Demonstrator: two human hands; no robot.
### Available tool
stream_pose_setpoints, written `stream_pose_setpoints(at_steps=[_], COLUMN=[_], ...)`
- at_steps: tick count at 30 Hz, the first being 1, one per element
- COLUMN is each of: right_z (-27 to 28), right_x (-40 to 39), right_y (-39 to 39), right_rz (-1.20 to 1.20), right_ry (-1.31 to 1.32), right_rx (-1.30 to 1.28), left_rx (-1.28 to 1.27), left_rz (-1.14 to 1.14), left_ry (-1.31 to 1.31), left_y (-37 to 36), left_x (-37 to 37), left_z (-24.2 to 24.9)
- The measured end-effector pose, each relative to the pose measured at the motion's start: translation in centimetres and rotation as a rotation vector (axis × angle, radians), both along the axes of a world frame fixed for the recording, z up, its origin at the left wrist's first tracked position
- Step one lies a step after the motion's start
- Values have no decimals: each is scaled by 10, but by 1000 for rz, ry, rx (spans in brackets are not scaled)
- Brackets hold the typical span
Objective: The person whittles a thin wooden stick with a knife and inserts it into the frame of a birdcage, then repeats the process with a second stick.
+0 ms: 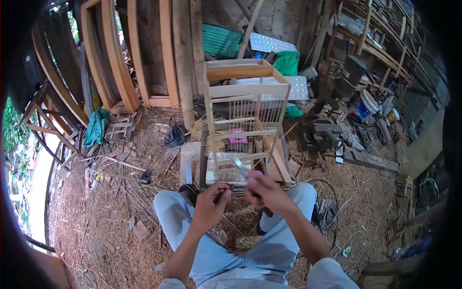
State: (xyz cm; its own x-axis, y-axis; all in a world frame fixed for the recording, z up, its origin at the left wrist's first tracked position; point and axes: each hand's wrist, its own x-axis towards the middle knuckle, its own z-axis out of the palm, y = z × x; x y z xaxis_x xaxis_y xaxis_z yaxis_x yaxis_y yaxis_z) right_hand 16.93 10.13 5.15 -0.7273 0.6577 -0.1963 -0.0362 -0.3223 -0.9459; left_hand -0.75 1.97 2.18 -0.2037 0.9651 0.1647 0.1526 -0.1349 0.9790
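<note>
"What is the right grip [269, 195] holding?"

"It's closed around a slim hand tool with a flat, silvery metal blade [239, 164], pointing up and away from the body."

"And the left grip [211, 204]?"

"Just beside it, fingers curled and thumb near the forefinger. I can't tell whether it's fully closed or pinching something thin."

"Where's the pale wooden cage-like frame with thin upright bars [248, 90]?"

"Upright, just beyond both hands, in front of the knees in light-blue trousers [175, 214]. Wood shavings [120, 212] litter the brown floor around."
</note>
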Motion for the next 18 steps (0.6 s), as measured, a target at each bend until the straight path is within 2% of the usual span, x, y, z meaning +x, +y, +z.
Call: stream_pose_setpoints(at_steps=[2,4,6,10,15,18], right_z=[4,11,16,15,19,26], right_x=[2,4,13,30,35,53], right_y=[3,11,16,23,23,34], right_rz=[46,115,108,133,139,-240], right_ry=[48,102,-14,-84,-107,-222], right_rx=[-86,-157,-77,40,43,108], left_rx=[52,12,-28,0,-6,-43], left_rz=[17,-6,-15,-54,-101,-53], left_ry=[212,245,273,318,350,333], left_y=[-4,-10,-15,-24,-27,-34], left_x=[8,10,7,0,-5,-12], left_z=[12,28,31,22,14,9])
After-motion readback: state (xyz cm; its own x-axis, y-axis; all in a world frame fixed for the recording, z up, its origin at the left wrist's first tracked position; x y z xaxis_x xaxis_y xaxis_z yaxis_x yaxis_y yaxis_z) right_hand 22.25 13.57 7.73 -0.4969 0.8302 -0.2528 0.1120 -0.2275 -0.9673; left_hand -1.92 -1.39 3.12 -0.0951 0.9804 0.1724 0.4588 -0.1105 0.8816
